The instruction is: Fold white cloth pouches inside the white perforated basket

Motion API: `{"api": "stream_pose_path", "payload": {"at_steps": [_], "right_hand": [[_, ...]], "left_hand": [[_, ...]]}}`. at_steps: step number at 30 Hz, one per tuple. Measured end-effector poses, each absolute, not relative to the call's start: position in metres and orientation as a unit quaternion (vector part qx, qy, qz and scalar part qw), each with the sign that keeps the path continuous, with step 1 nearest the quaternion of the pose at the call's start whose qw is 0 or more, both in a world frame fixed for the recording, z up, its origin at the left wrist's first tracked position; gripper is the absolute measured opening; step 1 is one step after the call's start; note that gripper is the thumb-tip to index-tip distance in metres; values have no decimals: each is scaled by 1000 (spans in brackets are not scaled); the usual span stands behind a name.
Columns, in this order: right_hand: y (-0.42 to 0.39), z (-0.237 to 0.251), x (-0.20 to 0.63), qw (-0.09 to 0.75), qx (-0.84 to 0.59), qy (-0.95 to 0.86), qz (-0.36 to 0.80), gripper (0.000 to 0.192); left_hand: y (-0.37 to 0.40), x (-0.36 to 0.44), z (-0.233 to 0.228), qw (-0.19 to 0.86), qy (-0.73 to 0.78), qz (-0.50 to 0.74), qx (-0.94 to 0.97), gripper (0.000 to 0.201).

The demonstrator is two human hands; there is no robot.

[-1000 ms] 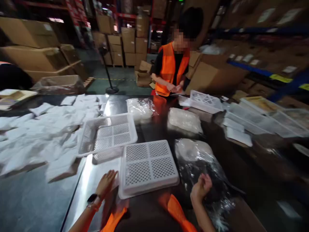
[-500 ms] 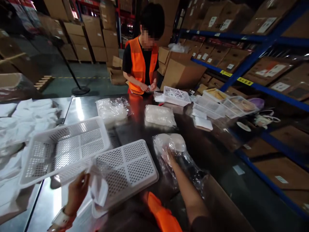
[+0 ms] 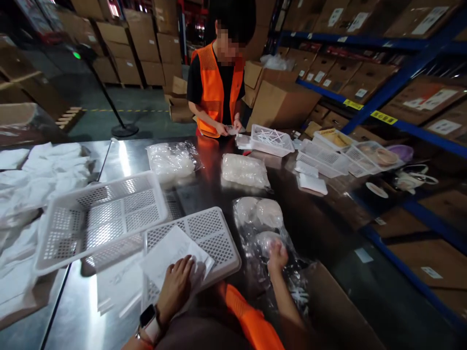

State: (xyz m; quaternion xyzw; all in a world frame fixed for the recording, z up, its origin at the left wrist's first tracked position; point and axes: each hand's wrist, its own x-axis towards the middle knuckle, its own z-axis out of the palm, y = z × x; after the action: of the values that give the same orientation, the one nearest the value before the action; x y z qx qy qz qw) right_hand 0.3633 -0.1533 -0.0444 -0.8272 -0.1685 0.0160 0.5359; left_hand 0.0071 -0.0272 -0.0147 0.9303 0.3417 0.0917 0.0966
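My left hand [image 3: 178,281], with a watch on the wrist, lies with its fingers stretched out on a white printed packing sheet or bag [image 3: 177,255]. The sheet rests flat across an upturned white lattice basket [image 3: 215,238]. Farther right, my right hand [image 3: 278,258] has its fingers curled on a round whitish item [image 3: 265,239] at a clear plastic bag [image 3: 251,265]. Two similar round items [image 3: 269,213] sit in the far end of that bag. What they are exactly I cannot make out.
A white basket [image 3: 162,206] stands at left, beside piled white packages [image 3: 54,177]. Two plastic-wrapped bundles [image 3: 245,171] lie farther back. Across the metal table, a person in an orange vest [image 3: 215,92] handles something small. Small baskets [image 3: 323,158] and blue shelving [image 3: 379,102] are at right.
My left hand has moved right, laying the white sheet flat on the upturned basket and releasing its pinch. My right hand has drawn back toward me with a round item.
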Motion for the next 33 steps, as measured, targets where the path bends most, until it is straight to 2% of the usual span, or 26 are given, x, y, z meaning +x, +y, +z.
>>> {"api": "stream_pose_path", "payload": {"at_steps": [3,8,12,14,18,21,23,29,33], "right_hand": [[-178,-36,335,450,-864,-219,-50,69],[-143,-31,257,360,-808,-464,41,39],[-102,-30,207,290,-733,-610,82,20],[-95,-28,200,269,-699,-657,87,20],[-97,-24,213,228,-655,-717,62,40],[-94,-25,226,199,-644,-738,30,41],[-87,-25,231,198,-630,-750,16,41],[-84,-8,217,286,-606,-742,19,41],[-105,2,177,334,-463,-800,184,38]], "left_hand": [[-31,-2,-12,86,311,55,945,52],[-28,-24,-19,55,201,78,975,38],[-27,-30,-22,51,244,62,966,32],[-26,-33,-24,42,274,64,959,36],[-22,-40,-30,40,281,108,953,41],[-18,-43,-29,75,279,136,948,37],[-16,-42,-26,94,286,137,944,36],[-8,-39,-17,132,314,163,926,43],[-5,-42,-10,176,297,175,922,47]]}}
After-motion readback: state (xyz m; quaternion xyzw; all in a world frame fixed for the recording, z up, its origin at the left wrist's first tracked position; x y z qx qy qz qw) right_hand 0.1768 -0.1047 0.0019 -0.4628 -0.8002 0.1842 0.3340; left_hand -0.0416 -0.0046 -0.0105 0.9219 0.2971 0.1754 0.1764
